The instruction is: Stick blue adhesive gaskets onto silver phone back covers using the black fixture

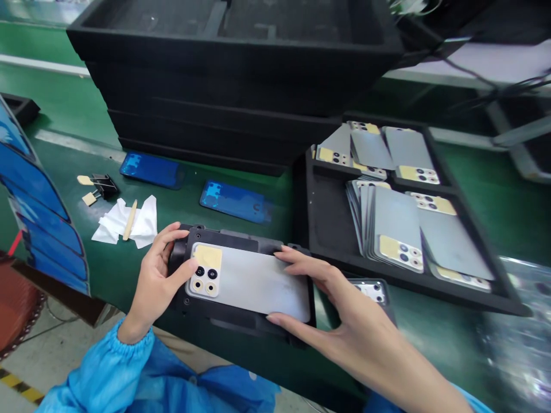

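A silver phone back cover with a gold camera patch lies on a black fixture at the bench's near edge. My left hand grips the cover's camera end, thumb beside the lenses, fingers curled round the fixture's left side. My right hand clasps the cover's right end, with one finger along the top edge and the thumb along the bottom edge. Just right of that hand lies another part with camera holes, half hidden.
A black tray at right holds stacks of silver back covers. Stacked black trays stand behind. Two blue film-covered pieces, a white cloth with a wooden stick and a black clip lie on the green bench.
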Tool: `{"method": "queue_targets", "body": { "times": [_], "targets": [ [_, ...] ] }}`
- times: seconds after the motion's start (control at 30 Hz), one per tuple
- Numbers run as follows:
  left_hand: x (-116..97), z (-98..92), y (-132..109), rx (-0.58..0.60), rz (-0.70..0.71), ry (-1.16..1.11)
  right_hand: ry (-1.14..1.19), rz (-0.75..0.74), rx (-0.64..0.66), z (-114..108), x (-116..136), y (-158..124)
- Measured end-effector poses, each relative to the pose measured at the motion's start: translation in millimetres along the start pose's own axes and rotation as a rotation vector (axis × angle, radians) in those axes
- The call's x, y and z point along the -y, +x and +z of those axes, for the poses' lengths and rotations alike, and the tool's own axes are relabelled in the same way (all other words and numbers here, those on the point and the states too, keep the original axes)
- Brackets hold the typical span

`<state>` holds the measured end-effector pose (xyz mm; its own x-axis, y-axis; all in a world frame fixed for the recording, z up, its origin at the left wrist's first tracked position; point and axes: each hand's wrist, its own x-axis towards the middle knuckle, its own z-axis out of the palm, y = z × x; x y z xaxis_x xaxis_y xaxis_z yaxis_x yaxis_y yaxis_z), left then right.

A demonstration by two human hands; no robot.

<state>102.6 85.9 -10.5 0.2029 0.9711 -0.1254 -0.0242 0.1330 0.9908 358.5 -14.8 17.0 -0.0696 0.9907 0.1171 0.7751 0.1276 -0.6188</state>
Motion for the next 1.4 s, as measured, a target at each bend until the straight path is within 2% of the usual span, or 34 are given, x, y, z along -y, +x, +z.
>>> {"method": "queue_targets", "body": {
  "times": [1.07, 1.4],
  "targets": [
    [2.6, 1.2, -0.6, -0.041, -0.019, -0.036, 0.09, 0.043, -0.012, 5.2, -2.5, -3.5],
    [4.3, 1.1, -2.3, -0.059, 0.002, -0.007, 0.028, -0.016, -0.026, 5.2, -2.3, -3.0]
  ]
}}
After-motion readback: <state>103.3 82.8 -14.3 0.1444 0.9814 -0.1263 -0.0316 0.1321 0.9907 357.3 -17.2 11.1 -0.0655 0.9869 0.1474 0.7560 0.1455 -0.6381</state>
